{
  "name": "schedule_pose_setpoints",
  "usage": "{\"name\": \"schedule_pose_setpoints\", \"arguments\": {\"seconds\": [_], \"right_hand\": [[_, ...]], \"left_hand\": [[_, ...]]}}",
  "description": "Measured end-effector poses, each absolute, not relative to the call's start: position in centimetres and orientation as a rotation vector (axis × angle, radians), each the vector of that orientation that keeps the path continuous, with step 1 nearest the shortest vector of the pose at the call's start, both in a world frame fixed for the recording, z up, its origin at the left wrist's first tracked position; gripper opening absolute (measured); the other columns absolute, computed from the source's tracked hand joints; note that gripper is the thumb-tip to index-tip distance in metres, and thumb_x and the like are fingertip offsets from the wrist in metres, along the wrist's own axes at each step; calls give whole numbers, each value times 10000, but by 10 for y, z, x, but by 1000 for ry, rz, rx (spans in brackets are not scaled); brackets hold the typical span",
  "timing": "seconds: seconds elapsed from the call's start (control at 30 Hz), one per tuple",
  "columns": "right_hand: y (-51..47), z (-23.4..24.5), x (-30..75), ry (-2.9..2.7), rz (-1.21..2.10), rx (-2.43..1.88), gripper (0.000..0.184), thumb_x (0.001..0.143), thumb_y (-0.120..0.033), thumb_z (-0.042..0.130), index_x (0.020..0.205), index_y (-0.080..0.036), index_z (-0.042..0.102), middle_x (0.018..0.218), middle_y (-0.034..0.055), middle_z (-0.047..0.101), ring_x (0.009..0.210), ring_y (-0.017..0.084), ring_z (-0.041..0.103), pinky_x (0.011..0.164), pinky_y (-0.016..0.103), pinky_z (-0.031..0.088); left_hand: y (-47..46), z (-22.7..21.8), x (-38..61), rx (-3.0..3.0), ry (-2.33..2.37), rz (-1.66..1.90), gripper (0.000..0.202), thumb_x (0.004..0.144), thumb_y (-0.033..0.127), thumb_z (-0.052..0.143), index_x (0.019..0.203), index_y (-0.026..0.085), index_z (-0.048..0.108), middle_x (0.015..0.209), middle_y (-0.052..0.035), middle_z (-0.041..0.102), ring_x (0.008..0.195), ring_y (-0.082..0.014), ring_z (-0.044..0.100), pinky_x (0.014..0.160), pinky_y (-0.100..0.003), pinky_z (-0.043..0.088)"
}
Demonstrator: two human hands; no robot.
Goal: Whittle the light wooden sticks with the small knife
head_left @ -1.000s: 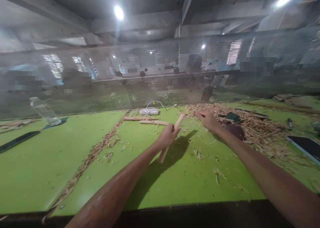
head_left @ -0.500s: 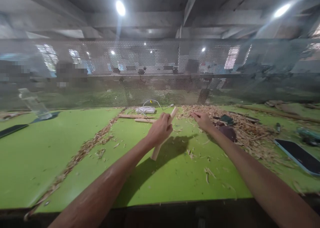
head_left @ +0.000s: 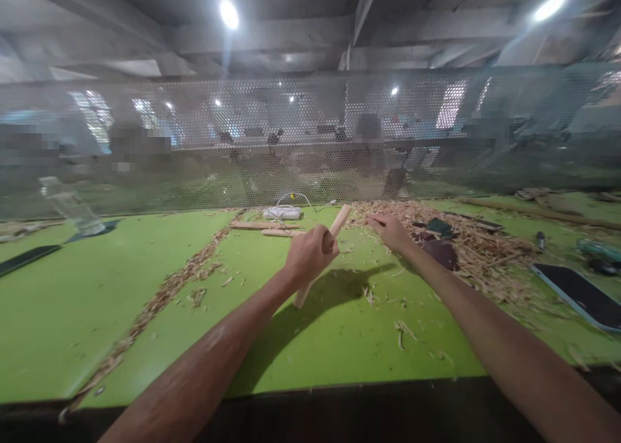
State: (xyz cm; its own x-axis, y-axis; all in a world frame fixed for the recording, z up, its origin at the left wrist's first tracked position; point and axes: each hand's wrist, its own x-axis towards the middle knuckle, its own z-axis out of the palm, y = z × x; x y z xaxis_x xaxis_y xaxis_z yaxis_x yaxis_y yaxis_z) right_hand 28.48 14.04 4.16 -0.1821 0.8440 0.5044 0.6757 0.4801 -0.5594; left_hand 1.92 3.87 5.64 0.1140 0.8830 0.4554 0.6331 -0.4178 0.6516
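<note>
I have the left hand point(head_left: 312, 252) wrapped round a stick point(head_left: 340, 220), pale, straight, aimed at one o'clock; right hand point(head_left: 391, 233) bunched, contents unclear.

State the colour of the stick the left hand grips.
The wooden stick in the left hand is pale tan, best seen in the head view.

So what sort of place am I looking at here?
It looks like a workshop, probably for woodworking: wood shavings are heaped on the green table, the left hand grips a pale wooden stick, and a perforated metal-looking screen stands along the far side.
</note>
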Motion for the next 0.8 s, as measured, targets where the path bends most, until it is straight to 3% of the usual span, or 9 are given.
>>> {"name": "schedule_pose_setpoints", "arguments": {"seconds": [0.27, 0.47, 0.6, 0.8], "right_hand": [[141, 37, 289, -2075, 312, -1311, 373, 1010, -423, 568, 982, -228, 884, 1008, 115, 859, 876, 290, 759, 885, 416, 606], [146, 32, 289, -2068, 353, -1329, 421, 1014, -456, 574, 1033, -178, 888, 1047, 167, 854, 914, 308, 765, 927, 460, 595], [150, 29, 290, -2045, 372, -1328, 383, 990, -463, 600, 999, -192, 870, 1046, 172, 846, 893, 308, 749, 852, 428, 573], [144, 25, 290, -2103, 426, -1337, 447, 1009, -509, 559, 721, -192, 689, 692, 80, 682, 631, 197, 553, 627, 315, 402]], "left_hand": [[37, 56, 18, 2187, 1473, 1170, 370, 954, 229, 665, 656, 265, 448, 629, 4, 556, 538, -140, 457, 570, -274, 330], [40, 55, 11, 2209, 1491, 1192, 379, 948, 272, 680, 633, 252, 470, 596, 15, 553, 519, -126, 441, 571, -272, 334], [43, 54, 11, 2267, 1461, 1194, 364, 937, 277, 673, 627, 243, 484, 585, 13, 562, 508, -119, 447, 551, -263, 335], [58, 39, 11, 2330, 1275, 1329, 301, 915, 303, 655, 650, 238, 528, 547, 29, 563, 430, -110, 453, 441, -237, 321]]}}
